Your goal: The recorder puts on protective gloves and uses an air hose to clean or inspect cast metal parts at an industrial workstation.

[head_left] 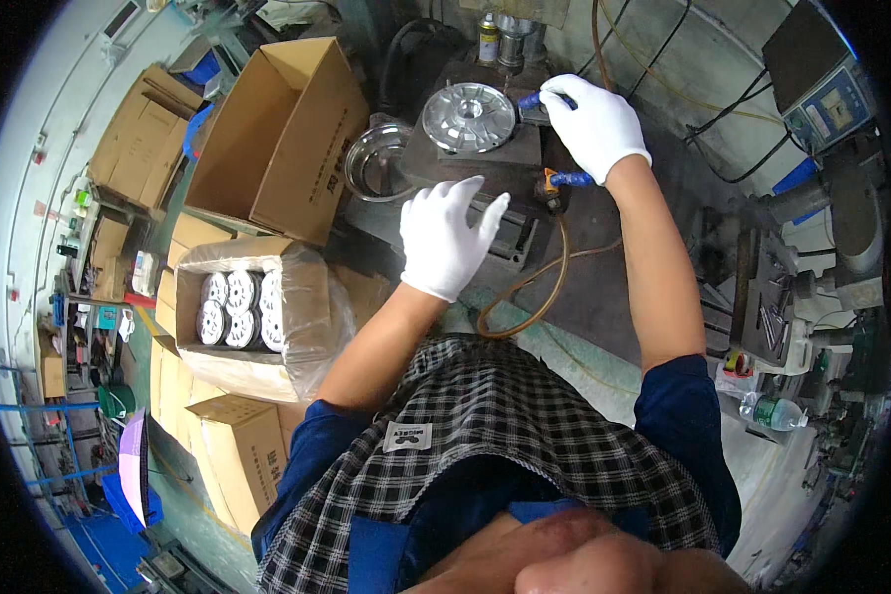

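Cardboard boxes [277,139] crowd floor; right hand [594,124] grips blue handle [540,99]; left hand [450,238] spread.

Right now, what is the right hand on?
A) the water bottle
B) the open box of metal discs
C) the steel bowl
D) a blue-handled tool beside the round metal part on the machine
D: the gloved right hand grips a blue-handled tool next to the round metal part; the box, bowl and bottle lie elsewhere.

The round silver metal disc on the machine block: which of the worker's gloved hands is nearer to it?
Right. The right hand is just beside the metal disc, gripping a blue-handled tool; the left hand hovers below it.
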Tool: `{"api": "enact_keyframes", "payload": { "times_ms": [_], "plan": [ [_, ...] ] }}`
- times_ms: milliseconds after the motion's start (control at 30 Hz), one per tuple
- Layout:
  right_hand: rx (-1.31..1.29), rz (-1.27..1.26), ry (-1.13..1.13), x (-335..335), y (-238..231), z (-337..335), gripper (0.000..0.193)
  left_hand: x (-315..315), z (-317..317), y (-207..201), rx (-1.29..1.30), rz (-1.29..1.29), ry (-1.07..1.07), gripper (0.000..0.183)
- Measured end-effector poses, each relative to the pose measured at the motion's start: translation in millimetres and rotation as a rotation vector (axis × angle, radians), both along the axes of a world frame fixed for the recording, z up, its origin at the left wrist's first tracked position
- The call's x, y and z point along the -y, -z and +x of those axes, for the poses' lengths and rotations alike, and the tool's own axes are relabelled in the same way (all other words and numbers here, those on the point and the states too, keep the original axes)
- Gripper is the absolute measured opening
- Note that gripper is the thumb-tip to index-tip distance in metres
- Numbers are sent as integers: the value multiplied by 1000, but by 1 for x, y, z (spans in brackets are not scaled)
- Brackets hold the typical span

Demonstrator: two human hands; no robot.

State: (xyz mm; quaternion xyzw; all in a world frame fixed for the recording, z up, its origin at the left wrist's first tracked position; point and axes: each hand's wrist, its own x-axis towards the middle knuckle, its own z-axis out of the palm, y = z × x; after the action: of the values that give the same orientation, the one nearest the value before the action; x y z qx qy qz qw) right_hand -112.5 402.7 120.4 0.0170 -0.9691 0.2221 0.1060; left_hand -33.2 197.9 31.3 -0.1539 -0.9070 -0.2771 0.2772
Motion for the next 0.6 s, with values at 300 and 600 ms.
{"api": "enact_keyframes", "payload": {
  "times_ms": [300, 600],
  "plan": [
    [-18, -87, -13, 4, -6, 7, 32, 39, -8, 10, 26, 34, -15, 27],
    [-298, -287, 351, -7, -26, 63, 60, 88, -154, -8, 553, 28, -92, 67]
  ]
}}
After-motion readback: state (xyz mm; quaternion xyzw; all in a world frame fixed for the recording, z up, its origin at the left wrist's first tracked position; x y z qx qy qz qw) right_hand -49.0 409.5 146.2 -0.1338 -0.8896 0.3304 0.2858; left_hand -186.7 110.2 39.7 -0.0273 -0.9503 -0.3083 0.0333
